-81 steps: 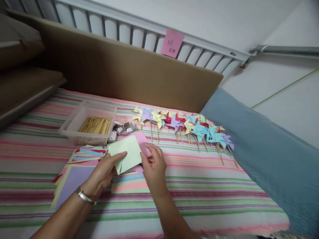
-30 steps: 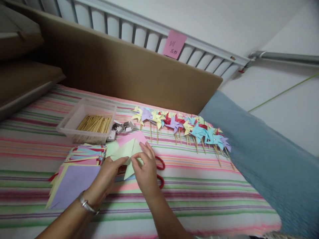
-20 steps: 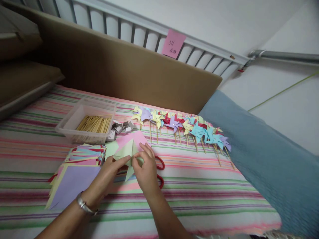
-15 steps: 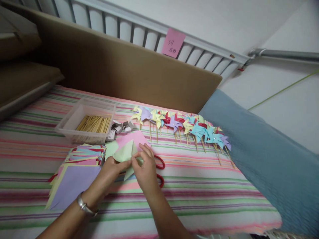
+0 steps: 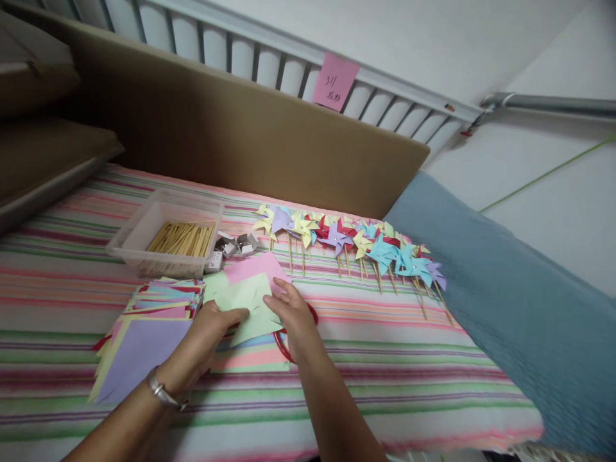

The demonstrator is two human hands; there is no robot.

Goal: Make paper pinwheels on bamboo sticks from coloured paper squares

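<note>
Pale green cut paper square (image 5: 245, 303) lies flat on the striped bedspread (image 5: 394, 366), atop a pink sheet (image 5: 253, 266), beside the stack of coloured paper squares (image 5: 154, 321). Left hand (image 5: 205, 333) pins its near edge with thumb and fingertips; right hand (image 5: 293, 314) rests open-palmed on its right corner, gripping nothing.

Risk: red-handled scissors (image 5: 283, 343) sit half hidden under the right hand; a sliding palm could snag them or crease the sheet. Soft bedding gives poor backing for pressing folds.

Half a second ago the corners were pinched up at centre; now the sheet is flat.
</note>
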